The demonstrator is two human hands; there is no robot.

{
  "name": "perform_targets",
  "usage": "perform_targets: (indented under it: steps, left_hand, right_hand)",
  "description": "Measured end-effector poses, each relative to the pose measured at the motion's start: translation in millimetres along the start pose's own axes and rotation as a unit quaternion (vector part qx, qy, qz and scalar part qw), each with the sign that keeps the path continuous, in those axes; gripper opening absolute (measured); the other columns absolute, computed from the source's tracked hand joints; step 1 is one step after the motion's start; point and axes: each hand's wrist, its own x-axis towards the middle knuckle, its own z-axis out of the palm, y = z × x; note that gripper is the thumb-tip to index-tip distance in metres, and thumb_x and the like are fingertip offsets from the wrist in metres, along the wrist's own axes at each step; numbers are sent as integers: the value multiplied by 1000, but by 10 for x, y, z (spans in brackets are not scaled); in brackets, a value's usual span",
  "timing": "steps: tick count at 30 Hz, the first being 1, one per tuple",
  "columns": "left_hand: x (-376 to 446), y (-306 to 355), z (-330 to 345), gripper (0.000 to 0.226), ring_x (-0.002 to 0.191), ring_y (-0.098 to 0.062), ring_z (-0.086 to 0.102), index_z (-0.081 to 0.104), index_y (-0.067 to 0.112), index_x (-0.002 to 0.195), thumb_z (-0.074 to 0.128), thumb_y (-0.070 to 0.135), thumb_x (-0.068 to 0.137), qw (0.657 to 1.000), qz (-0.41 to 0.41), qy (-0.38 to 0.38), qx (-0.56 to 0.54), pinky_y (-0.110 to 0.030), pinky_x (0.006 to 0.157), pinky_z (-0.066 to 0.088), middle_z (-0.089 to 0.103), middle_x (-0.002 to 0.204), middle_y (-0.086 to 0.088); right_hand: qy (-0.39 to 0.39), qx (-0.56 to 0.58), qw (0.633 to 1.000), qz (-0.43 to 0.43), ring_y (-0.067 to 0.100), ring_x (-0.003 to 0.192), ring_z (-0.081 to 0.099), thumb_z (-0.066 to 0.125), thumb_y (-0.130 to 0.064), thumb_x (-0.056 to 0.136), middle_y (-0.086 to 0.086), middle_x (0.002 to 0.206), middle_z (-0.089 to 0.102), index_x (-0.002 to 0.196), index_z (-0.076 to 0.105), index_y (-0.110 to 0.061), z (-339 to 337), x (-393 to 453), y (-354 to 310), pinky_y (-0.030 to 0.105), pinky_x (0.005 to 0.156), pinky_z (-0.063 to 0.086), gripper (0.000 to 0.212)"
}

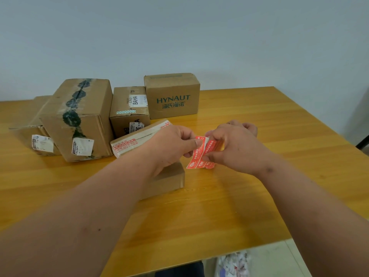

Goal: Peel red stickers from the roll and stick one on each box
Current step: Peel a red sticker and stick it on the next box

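Beyond the hands, the far box (172, 96) read "HYNAUT" in green above Chinese characters; the box left of it (129, 102) carried a white label (137, 100) reading "BAHA".

The boxes (79, 118) are matt brown cardboard. The stickers (201, 154) look like glossy red paper. The surface (239, 196) is smooth, shiny wood.

The left hand (171, 144) and its forearm cover most of the low brown cardboard box (169, 176) nearest the person, and much of the red-printed taped box (135, 141) behind it. The right hand (233, 148) hides much of the red sticker strip (201, 154), whose white print is too small to read. The leftmost brown cardboard box (30, 124) sits partly behind the tall box with dark green tape (79, 118). The white shipping labels (82, 146) are too blurred to read. Crumpled paper (233, 264) on the floor is cut off by the bottom edge.
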Motion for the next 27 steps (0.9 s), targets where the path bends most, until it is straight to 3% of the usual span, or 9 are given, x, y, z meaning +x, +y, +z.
perform_targets:
  steps: [5, 7, 10, 17, 22, 24, 27]
  left_hand:
    - [-13, -17, -1, 22, 81, -12, 65, 72, 20, 87, 69, 41, 85, 999, 5, -4, 53, -28, 72, 50, 72, 83, 1]
    - [-11, -23, 0, 16, 89, -19, 66, 73, 20, 87, 73, 36, 83, 997, -2, -12, 81, -37, 80, 52, 73, 86, -3]
    - [0, -30, 8, 14, 88, -19, 66, 71, 13, 85, 69, 27, 88, 996, -9, 11, 84, -29, 74, 50, 71, 83, -3]
    - [29, -72, 7, 19, 71, -7, 66, 65, 13, 89, 63, 31, 92, 997, -14, 36, 59, -26, 71, 50, 72, 78, 0]
    - [-48, -86, -49, 19, 85, -10, 66, 71, 22, 85, 74, 40, 81, 998, -24, -9, 63, -29, 77, 48, 74, 77, 7]
    - [-54, -85, -61, 27, 86, -11, 65, 73, 19, 80, 71, 46, 82, 997, -32, -18, 67, -27, 72, 46, 73, 79, 5]
    - [-69, -56, -57, 39, 90, -16, 64, 75, 22, 79, 70, 61, 75, 996, -53, -31, 67, -33, 77, 46, 73, 87, -1]
  right_hand:
    - [-33, 10, 999, -5, 8, 113, 38, 72, -42, 76, -22, 90, 63, 75, 70, -30, 30, 28, -3, 41, 99, 15, 12]
    - [-29, -7, 999, -12, 6, 110, 36, 72, -45, 76, -27, 87, 58, 73, 70, -31, 46, 22, -4, 41, 99, 13, 15]
    - [-15, -30, 999, -27, 7, 107, 34, 71, -46, 76, -26, 94, 58, 77, 72, -32, 67, -1, -7, 38, 96, 11, 14]
    - [27, -35, 998, -54, 8, 109, 36, 69, -39, 78, -18, 99, 61, 77, 70, -24, 88, -24, -3, 37, 95, 11, 15]
    - [15, -35, 998, -43, 8, 110, 39, 68, -42, 78, -17, 94, 63, 73, 68, -24, 91, -11, -2, 42, 101, 14, 19]
    - [11, -34, 999, -41, 8, 112, 41, 68, -41, 77, -18, 91, 62, 69, 65, -24, 95, -7, -1, 43, 102, 14, 19]
    - [-2, -17, 999, -39, 9, 116, 41, 68, -42, 77, -17, 87, 61, 64, 60, -24, 80, -6, -10, 44, 103, 14, 23]
